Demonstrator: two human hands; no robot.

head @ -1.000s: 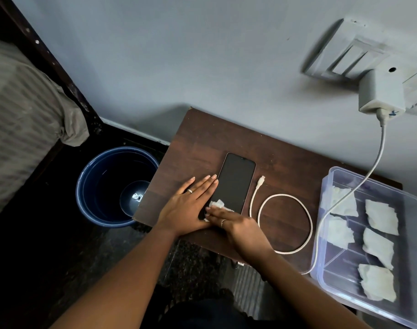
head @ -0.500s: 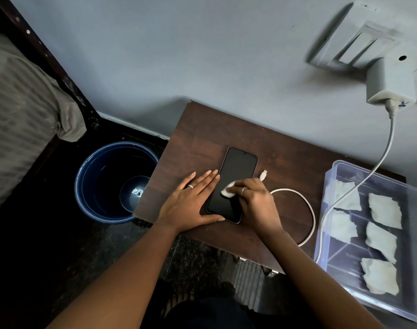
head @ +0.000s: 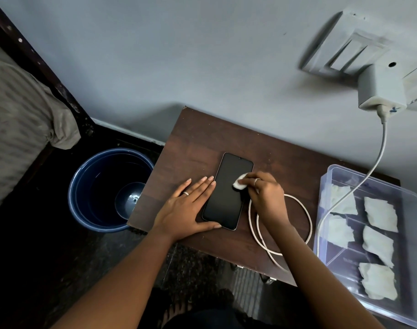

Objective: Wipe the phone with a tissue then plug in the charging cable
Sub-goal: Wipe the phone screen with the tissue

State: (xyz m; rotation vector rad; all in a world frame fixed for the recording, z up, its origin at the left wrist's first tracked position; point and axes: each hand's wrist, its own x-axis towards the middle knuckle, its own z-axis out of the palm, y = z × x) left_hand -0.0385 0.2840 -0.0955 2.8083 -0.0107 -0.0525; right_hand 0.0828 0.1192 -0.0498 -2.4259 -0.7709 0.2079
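A black phone (head: 226, 193) lies screen-up on the dark wooden table (head: 195, 138). My left hand (head: 188, 207) lies flat against the phone's left edge, thumb at its near corner. My right hand (head: 265, 198) pinches a crumpled white tissue (head: 240, 184) against the screen's right side, in the upper half. The white charging cable (head: 307, 219) lies coiled on the table under my right wrist and runs up to the white charger (head: 380, 89) in the wall socket. The cable's free end is hidden by my hand.
A clear plastic box (head: 414, 233) holding several folded tissues stands at the table's right end. A dark blue bucket (head: 84, 186) with a scoop inside sits on the floor left of the table. A bed (head: 17, 119) is at the far left.
My right hand has slid the tissue from the phone's near end up the screen toward its far half. My left hand has stayed flat beside the phone.
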